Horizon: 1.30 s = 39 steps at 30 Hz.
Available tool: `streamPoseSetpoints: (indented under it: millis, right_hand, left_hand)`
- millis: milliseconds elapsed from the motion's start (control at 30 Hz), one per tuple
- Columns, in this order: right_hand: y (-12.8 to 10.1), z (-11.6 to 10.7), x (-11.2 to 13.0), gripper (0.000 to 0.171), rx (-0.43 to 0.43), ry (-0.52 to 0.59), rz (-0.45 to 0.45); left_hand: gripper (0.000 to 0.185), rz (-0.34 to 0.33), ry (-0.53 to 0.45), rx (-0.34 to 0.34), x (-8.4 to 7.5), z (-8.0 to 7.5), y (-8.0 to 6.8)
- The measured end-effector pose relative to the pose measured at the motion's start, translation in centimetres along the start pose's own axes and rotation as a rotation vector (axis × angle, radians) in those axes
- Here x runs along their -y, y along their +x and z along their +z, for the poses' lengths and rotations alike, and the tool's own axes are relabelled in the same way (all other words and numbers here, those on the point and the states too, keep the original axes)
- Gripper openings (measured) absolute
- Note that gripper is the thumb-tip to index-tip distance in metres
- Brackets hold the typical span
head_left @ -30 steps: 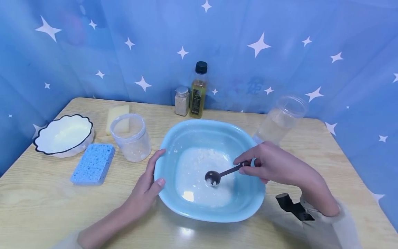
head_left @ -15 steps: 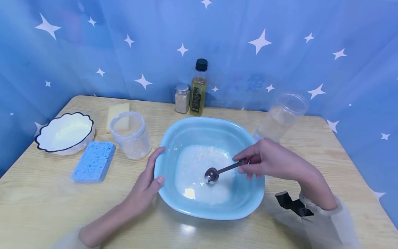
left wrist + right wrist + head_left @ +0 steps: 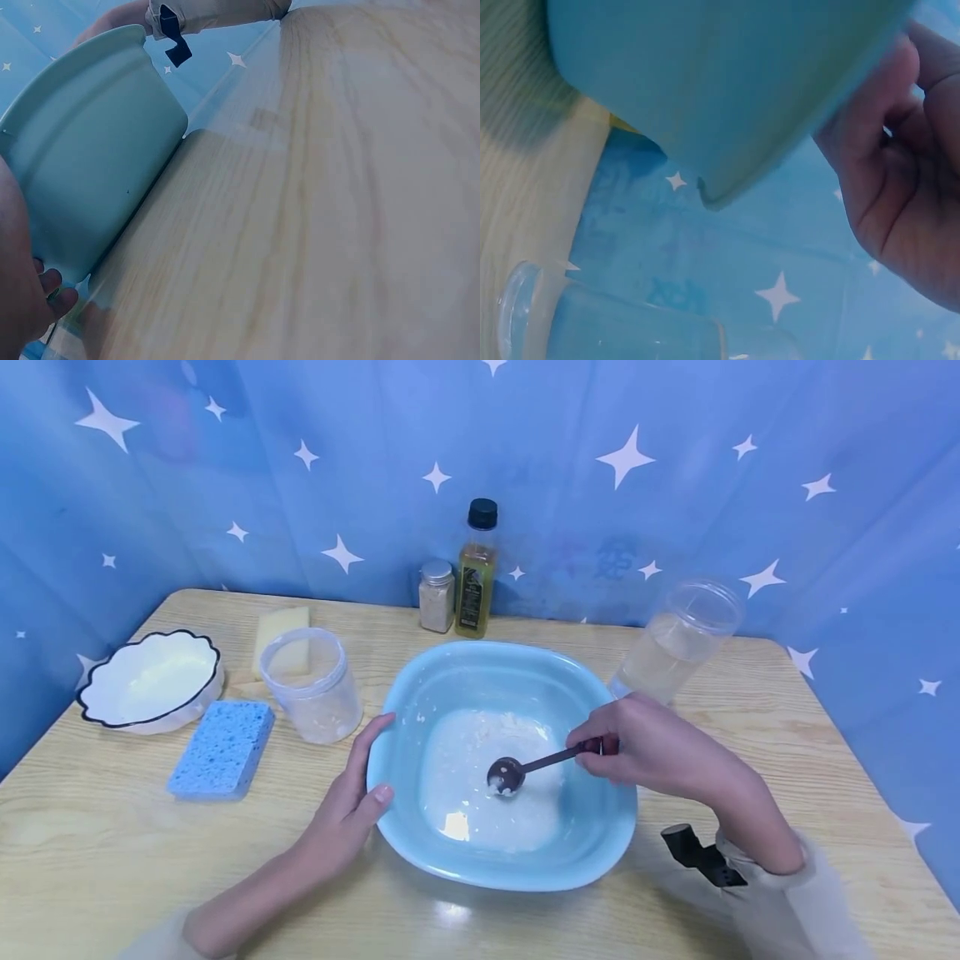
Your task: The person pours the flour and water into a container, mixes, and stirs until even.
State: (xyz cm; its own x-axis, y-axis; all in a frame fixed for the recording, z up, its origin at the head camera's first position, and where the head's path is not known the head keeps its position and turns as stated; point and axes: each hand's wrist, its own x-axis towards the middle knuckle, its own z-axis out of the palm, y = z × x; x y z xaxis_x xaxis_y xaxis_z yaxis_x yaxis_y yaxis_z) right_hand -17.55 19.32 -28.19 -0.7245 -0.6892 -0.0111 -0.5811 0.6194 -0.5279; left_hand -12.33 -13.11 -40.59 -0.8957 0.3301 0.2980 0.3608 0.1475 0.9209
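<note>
A light-blue basin [image 3: 510, 881] stands on the table, with milky white liquid and pale lumps [image 3: 498, 727] in its bottom. My left hand [image 3: 341, 818] holds the basin's left side, the thumb at the rim. In the left wrist view its fingertips [image 3: 51, 281] curl in low against the outer wall. Over the right rim, my right hand [image 3: 645, 752] pinches the handle of a dark measuring spoon [image 3: 547, 760]. The spoon's round bowl is down at the white liquid, with some white stuff at its edge. The right wrist view does not show the spoon.
A clear jar of liquid [image 3: 660, 652] stands behind the right hand. Left of the basin are an open clear jar [image 3: 322, 702], a blue sponge [image 3: 222, 750], a pale yellow block [image 3: 273, 627] and a white scalloped dish [image 3: 150, 681]. An oil bottle [image 3: 476, 585] and a small shaker jar [image 3: 437, 597] stand behind.
The spoon's bowl has shifted a little to the left and back within the basin, and my right hand with it. My left hand keeps its place on the basin.
</note>
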Motion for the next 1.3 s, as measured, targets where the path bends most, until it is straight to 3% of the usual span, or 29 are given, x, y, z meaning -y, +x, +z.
streamPoseSetpoints:
  millis: [133, 300, 467, 667, 800, 1033, 1300]
  right_hand:
    - [0.4, 0.6, -0.2, 0.018, -0.086, -0.083, -0.021]
    - [0.5, 0.8, -0.4, 0.018, -0.096, -0.071, -0.029]
    - [0.7, 0.7, -0.3, 0.019, -0.125, -0.063, -0.107]
    - [1.1, 0.6, -0.7, 0.017, -0.257, -0.047, -0.171]
    - [2.0, 0.9, -0.8, 0.015, -0.303, -0.060, -0.144]
    - [3.9, 2.0, -0.7, 0.017, -0.238, -0.123, -0.060]
    - [2.4, 0.8, -0.5, 0.019, -0.207, -0.180, 0.063]
  left_hand:
    - [0.063, 0.012, -0.004, -0.002, 0.0, 0.1, 0.0]
    - [0.063, 0.032, -0.016, -0.006, 0.1, 0.1, 0.0]
    - [0.062, 0.050, -0.021, -0.005, 0.0, 0.0, 0.0]
    - [0.062, 0.020, -0.019, 0.011, 0.1, 0.0, -0.1]
    - [0.062, 0.018, -0.010, 0.010, 0.2, 0.1, -0.1]
    - [0.063, 0.006, -0.024, 0.014, 0.2, 0.1, -0.1]
    - [0.063, -0.007, -0.006, 0.006, 0.0, 0.1, -0.1]
